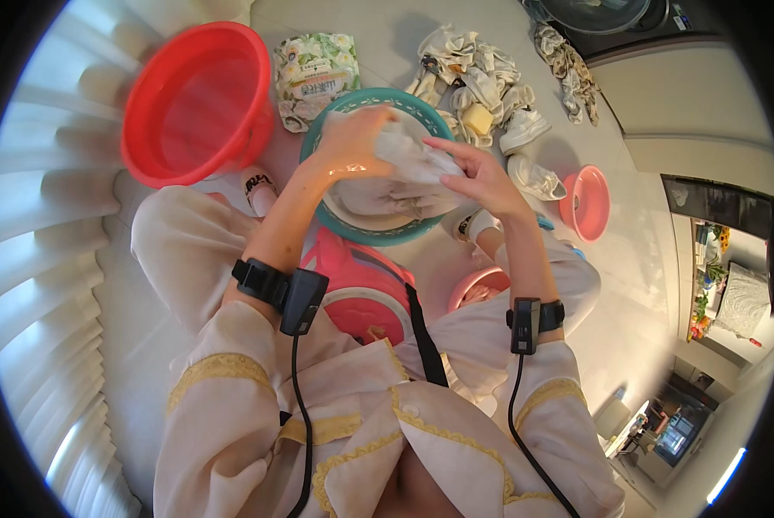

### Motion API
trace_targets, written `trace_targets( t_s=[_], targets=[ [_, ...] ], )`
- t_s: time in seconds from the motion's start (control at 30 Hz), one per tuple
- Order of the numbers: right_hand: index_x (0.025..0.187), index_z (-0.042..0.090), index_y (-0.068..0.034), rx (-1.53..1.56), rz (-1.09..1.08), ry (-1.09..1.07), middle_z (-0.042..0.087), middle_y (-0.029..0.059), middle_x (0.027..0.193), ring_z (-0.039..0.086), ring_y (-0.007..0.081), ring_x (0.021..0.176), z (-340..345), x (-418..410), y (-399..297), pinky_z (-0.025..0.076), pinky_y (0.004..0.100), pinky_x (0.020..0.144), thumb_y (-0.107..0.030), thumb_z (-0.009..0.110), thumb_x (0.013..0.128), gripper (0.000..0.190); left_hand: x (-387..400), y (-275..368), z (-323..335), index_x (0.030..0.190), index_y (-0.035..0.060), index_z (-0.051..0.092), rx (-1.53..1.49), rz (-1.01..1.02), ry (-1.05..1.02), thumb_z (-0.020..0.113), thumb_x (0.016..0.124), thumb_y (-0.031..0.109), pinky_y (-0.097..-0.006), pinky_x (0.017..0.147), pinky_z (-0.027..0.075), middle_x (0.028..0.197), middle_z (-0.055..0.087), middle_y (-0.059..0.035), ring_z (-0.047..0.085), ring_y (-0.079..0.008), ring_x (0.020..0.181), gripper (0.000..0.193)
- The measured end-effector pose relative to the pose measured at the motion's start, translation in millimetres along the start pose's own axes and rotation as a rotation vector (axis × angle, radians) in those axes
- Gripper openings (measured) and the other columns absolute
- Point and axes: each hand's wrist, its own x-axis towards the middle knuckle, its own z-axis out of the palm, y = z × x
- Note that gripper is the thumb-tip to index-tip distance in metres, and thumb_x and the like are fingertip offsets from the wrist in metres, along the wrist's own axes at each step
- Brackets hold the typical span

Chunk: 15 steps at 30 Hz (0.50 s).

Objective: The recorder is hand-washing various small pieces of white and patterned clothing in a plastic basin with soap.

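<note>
Both my hands are over a teal plastic basin (379,234) with a cut-out patterned rim. Between them is a bunched, wet white cloth (413,155), held above the basin. My left hand (359,144), wet and slightly blurred, grips the cloth's left side; its fingertips are partly hidden. My right hand (484,178) has the right end between its thumb and fingers. Below the cloth, more pale fabric (387,197) with greyish marks lies in the basin.
A big red basin (196,107) and a floral packet (315,78) stand beyond. A heap of pale clothes (480,71) holds a yellow soap bar (477,120), near white shoes (523,131). Pink basins (586,204) sit rightward. Cables (302,401) run from my forearm devices.
</note>
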Motion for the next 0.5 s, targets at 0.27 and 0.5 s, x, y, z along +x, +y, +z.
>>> trace_targets(
  t_s=[0.27,0.5],
  targets=[
    [0.120,0.046,-0.003,0.013,-0.141,0.127,0.059,0.0017,0.087,0.055,0.0087,0.080,10.9,-8.8,-3.6,0.044,0.0223,0.074,0.002,0.059,0.073,0.049,31.4,39.5,-27.0,0.101,0.0012,0.058,-0.306,0.187,-0.410,0.075,0.063,0.015,-0.0290,0.074,0.046,0.089,0.060,-0.0070,0.057,-0.0161,0.083,0.044],
    [0.102,0.058,-0.002,-0.415,-0.051,0.336,0.060,0.0096,0.090,0.058,0.0203,0.076,23.5,-14.5,27.4,0.045,0.0302,0.070,-0.008,0.069,0.069,0.036,10.7,74.5,-43.2,0.088,0.0027,0.057,-0.754,0.142,-0.175,0.063,0.069,-0.007,-0.0234,0.068,0.043,0.081,0.055,0.0017,0.053,-0.0070,0.077,0.022]
  ],
)
